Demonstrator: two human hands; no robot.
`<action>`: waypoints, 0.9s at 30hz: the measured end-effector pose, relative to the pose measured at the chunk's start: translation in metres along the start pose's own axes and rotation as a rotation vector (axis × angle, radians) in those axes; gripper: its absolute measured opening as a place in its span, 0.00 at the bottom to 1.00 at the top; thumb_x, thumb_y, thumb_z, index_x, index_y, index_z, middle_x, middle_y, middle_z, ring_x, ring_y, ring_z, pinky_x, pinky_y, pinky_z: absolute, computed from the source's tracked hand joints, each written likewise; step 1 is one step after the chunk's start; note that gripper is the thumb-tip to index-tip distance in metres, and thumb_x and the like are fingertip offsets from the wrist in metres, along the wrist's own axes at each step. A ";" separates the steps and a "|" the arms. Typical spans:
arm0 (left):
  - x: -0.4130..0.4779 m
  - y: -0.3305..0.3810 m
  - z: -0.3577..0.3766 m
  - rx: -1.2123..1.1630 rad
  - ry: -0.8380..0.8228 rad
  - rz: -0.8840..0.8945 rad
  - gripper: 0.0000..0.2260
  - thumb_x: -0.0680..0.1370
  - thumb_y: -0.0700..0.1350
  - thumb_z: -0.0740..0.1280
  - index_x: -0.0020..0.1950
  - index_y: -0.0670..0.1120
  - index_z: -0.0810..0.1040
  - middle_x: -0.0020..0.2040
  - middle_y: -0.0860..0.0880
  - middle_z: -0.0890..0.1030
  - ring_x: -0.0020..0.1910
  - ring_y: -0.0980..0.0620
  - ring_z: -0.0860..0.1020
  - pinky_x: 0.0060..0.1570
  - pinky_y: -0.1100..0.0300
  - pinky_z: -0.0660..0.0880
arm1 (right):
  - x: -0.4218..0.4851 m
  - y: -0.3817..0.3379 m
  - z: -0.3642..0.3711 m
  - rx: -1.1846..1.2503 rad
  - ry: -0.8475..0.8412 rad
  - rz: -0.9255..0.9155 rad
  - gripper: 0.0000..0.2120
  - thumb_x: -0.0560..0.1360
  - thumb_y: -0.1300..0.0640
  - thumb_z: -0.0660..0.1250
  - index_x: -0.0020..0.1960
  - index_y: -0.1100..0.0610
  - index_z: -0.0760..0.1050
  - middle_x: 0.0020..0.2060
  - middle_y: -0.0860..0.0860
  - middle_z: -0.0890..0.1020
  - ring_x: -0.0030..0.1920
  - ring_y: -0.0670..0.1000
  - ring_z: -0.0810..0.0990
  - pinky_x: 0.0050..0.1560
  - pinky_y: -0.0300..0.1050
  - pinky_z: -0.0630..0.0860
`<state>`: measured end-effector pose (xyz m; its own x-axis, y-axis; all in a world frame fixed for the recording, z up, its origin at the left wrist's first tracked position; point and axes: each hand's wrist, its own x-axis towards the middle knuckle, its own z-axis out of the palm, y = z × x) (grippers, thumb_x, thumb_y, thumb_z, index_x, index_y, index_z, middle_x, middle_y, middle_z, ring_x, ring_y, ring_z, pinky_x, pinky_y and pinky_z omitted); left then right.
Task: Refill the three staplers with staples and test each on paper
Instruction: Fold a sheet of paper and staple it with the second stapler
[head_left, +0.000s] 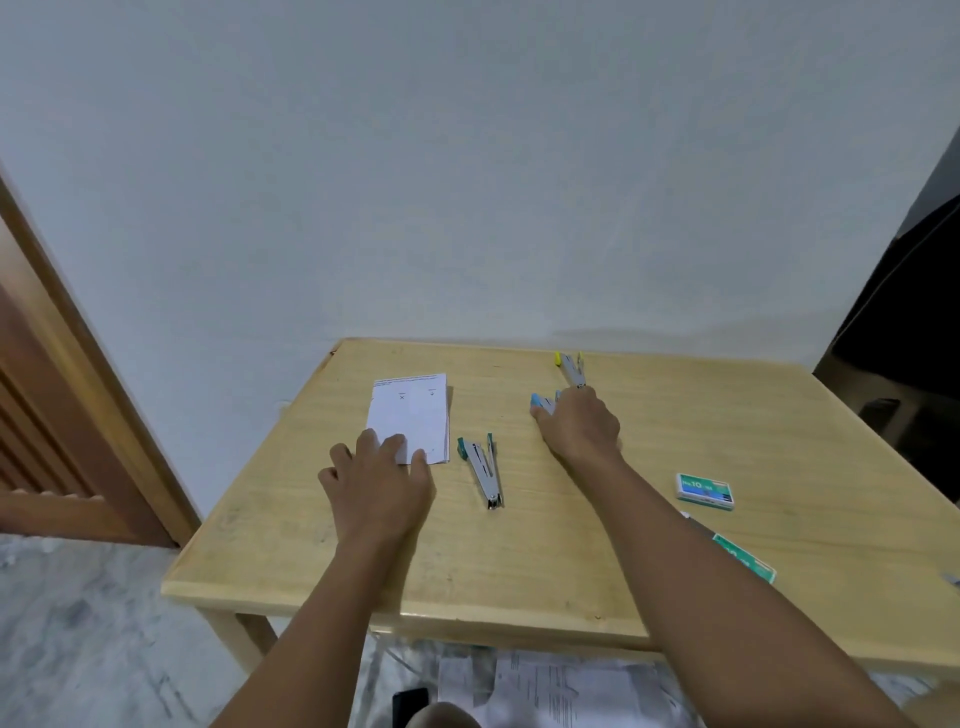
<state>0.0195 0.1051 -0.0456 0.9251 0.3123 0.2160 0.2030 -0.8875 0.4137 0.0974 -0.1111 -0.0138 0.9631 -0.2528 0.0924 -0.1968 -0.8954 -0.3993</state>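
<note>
blue stapler (539, 401) sits far-middle on desk (675, 415), blue end poking out left of r hand (579, 426), rest hidden under it. r fingers (569, 408) lie over it, can't tell if clenched. l hand (379, 478) farther off, released, flat on paper (415, 410).

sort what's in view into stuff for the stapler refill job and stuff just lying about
For the job: teal stapler, blue stapler, yellow stapler, paper stack, staple box, second staple box.

Lying about: loose sheets on the floor, dark flat object.
</note>
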 end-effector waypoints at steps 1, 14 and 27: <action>0.001 0.000 0.000 0.007 -0.003 0.002 0.17 0.79 0.57 0.56 0.64 0.54 0.75 0.71 0.51 0.69 0.63 0.44 0.63 0.59 0.49 0.58 | 0.003 -0.002 0.000 0.026 -0.010 0.014 0.23 0.78 0.40 0.62 0.60 0.58 0.75 0.61 0.56 0.76 0.57 0.57 0.78 0.49 0.48 0.71; 0.008 -0.009 0.015 0.030 -0.001 0.052 0.15 0.78 0.55 0.53 0.56 0.53 0.75 0.67 0.47 0.73 0.70 0.48 0.65 0.63 0.44 0.59 | -0.010 0.022 -0.013 0.225 -0.094 -0.123 0.09 0.76 0.58 0.68 0.55 0.56 0.81 0.50 0.53 0.82 0.47 0.54 0.79 0.42 0.44 0.71; 0.010 -0.010 0.017 -0.006 0.038 0.049 0.12 0.76 0.55 0.53 0.49 0.54 0.73 0.63 0.49 0.74 0.66 0.51 0.70 0.61 0.46 0.58 | 0.037 -0.006 0.018 0.097 0.069 -0.069 0.10 0.80 0.50 0.62 0.42 0.47 0.78 0.44 0.50 0.83 0.47 0.56 0.81 0.37 0.43 0.65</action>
<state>0.0320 0.1110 -0.0625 0.9211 0.2814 0.2691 0.1560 -0.9000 0.4071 0.1369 -0.1087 -0.0243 0.9580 -0.2194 0.1844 -0.1083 -0.8727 -0.4761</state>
